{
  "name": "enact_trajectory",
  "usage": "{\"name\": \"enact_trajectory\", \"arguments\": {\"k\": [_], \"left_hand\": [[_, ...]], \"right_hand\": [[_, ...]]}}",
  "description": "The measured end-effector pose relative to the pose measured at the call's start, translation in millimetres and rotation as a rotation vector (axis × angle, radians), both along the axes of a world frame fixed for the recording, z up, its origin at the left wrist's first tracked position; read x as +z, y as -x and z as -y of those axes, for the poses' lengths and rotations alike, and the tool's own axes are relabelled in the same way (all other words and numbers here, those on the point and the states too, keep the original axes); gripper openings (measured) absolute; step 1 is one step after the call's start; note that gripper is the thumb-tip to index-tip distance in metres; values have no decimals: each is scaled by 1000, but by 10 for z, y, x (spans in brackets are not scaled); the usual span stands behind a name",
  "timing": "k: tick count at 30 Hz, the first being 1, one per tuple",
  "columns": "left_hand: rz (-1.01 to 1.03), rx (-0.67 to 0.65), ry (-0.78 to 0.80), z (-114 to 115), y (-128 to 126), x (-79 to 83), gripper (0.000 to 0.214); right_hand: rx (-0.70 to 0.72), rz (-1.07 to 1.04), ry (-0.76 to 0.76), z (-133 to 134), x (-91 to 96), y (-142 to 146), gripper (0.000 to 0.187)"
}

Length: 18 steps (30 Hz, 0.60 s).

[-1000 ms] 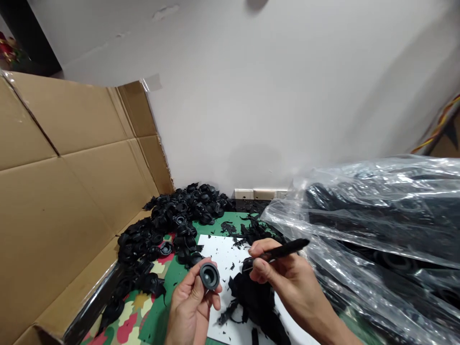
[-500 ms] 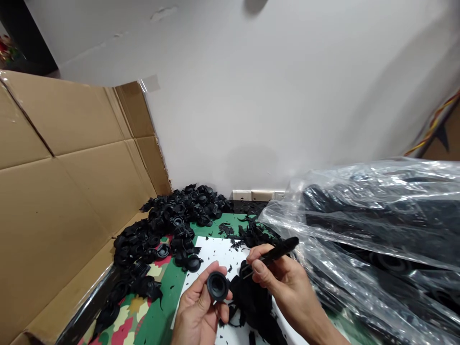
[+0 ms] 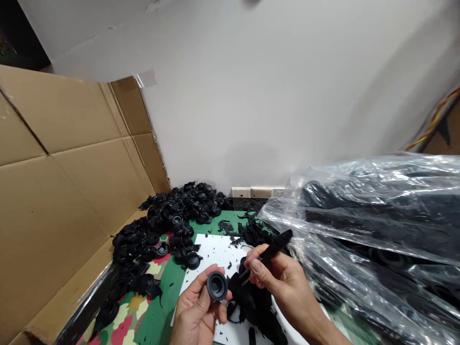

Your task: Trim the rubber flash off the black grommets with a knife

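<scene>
Between the thumb and fingers of my left hand (image 3: 199,304) is a round black rubber part (image 3: 217,286), its ringed hollow face turned up. My right hand (image 3: 278,282) grips a black pen-like tool (image 3: 276,247) with a thin metal tip that points down and left, a little apart from the rubber part. Under and between the hands, dark rubber scraps (image 3: 257,306) lie on a white sheet (image 3: 206,244). Whether the thin tip is a blade I cannot tell.
A heap of black rubber parts (image 3: 179,211) lies at the back left, beside a cardboard panel (image 3: 79,120). Clear plastic bags (image 3: 359,215) of black pieces fill the right side. More shavings (image 3: 255,230) lie on the green mat (image 3: 165,292). A white wall (image 3: 269,96) stands behind.
My right hand and the tool have shifted slightly left and down, with the thin tip now lower over the scraps. My left hand holds the rubber part in nearly the same place.
</scene>
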<state>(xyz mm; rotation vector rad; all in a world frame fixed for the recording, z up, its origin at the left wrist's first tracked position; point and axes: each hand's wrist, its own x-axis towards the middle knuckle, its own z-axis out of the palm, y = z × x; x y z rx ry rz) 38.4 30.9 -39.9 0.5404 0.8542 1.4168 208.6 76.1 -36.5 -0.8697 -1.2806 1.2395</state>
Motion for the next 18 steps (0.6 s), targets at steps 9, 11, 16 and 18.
{"name": "enact_trajectory", "arguments": {"k": [9,11,16,18], "left_hand": [[-4,42,10,-20,-27,-41,35],[7,38,6,-24,-23,-78,33],[-29,47,-5,-19,-34,-124,33],[-61,74,-6,-22,-49,-130,37]], "right_hand": [[225,177,-20,216,293,120,17],[174,365,-134,248,275,167,16],[18,589,-402,251,36,279,21],[-36,610,-465,240,-51,316,20]]}}
